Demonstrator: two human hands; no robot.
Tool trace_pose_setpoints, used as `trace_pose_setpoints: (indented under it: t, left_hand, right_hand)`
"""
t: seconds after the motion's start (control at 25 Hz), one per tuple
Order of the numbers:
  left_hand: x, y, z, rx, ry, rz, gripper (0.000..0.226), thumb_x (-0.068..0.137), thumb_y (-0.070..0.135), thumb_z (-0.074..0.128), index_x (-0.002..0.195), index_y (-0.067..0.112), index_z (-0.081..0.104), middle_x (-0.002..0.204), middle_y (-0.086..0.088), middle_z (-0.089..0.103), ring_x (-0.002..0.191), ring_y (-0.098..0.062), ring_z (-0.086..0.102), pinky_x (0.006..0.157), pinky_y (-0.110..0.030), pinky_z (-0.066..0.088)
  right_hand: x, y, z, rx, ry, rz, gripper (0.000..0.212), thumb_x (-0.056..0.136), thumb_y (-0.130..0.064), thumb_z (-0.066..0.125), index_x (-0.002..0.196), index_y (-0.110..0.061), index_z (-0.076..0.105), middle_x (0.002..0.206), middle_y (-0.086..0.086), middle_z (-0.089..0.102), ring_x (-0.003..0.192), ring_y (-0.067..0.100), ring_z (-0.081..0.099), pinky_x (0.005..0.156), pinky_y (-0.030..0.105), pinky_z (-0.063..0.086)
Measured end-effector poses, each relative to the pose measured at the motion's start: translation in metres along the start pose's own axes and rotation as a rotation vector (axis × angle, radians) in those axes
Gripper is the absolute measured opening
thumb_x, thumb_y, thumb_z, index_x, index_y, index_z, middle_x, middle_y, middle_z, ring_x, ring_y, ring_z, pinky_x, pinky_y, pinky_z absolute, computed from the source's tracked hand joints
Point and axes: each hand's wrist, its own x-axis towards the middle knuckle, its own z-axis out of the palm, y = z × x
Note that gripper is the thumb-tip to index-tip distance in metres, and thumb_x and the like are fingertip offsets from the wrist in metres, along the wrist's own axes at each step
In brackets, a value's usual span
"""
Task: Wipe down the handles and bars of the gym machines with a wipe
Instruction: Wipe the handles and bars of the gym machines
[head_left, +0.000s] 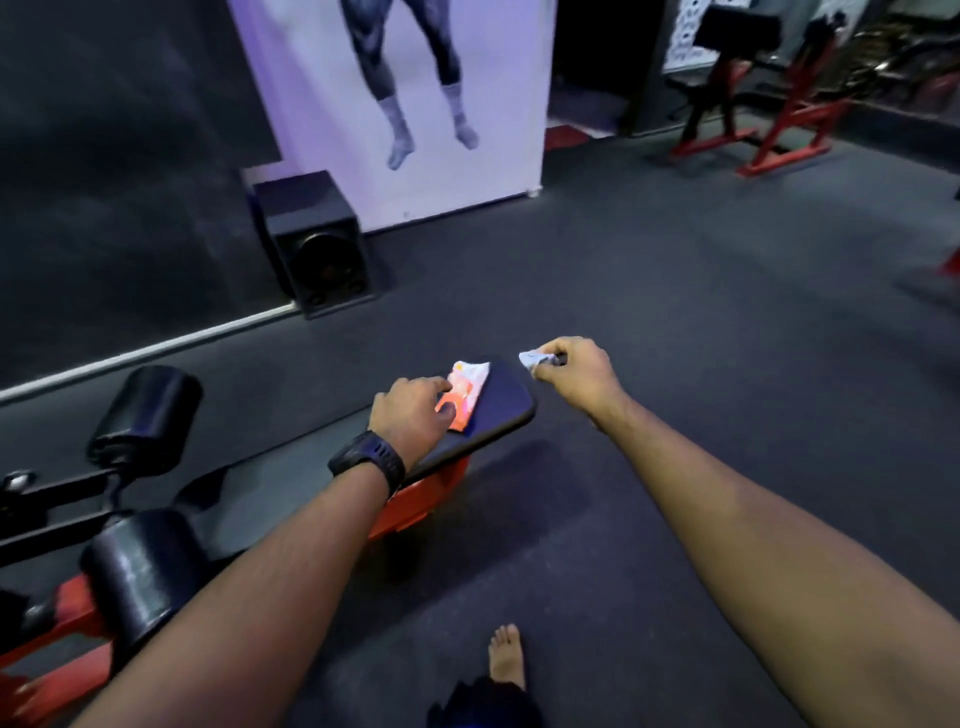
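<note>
A pink and white wipe packet (466, 387) lies on the far end of a black padded bench (506, 405) with a red frame. My left hand (413, 415) rests on the packet, fingers pressing it down. My right hand (576, 371) hovers just right of the bench end, pinching a small crumpled white wipe (534, 358) between thumb and fingers. Two black foam roller pads (145, 415) sit on the bench's bar at the left.
A black speaker (317, 244) stands against the wall by a large poster (405, 104). Red-framed gym machines (763, 104) stand at the far right. My bare foot (506, 657) is on the dark rubber floor (675, 286).
</note>
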Motion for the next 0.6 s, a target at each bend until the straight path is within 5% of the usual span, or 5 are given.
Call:
trace_pose_setpoints:
  t: [0.24,0.6]
  left_hand:
    - [0.151,0.085,0.027,-0.041,0.028,0.012,0.036,0.093,0.031,0.050,0.128,0.027,0.060,0.127,0.001,0.064,0.121,-0.025,0.053,0.099,-0.040,0.045]
    - [0.335,0.123,0.005,-0.035,0.109,-0.144,0.036,0.094,0.034,0.052,0.128,0.028,0.060,0.125,-0.002,0.064,0.119,-0.025,0.055,0.097,-0.040,0.046]
  right_hand:
    - [0.132,0.068,-0.079,-0.034,0.012,0.025,0.015,0.086,-0.026,0.064,0.091,-0.015,0.072,0.094,-0.002,0.071,0.088,0.013,0.063,0.074,0.027,0.047]
    - [0.352,0.063,-0.120,-0.050,-0.152,-0.128,0.015,0.090,-0.027,0.059,0.094,-0.016,0.069,0.092,-0.005,0.068,0.086,0.013,0.062,0.073,0.028,0.047]
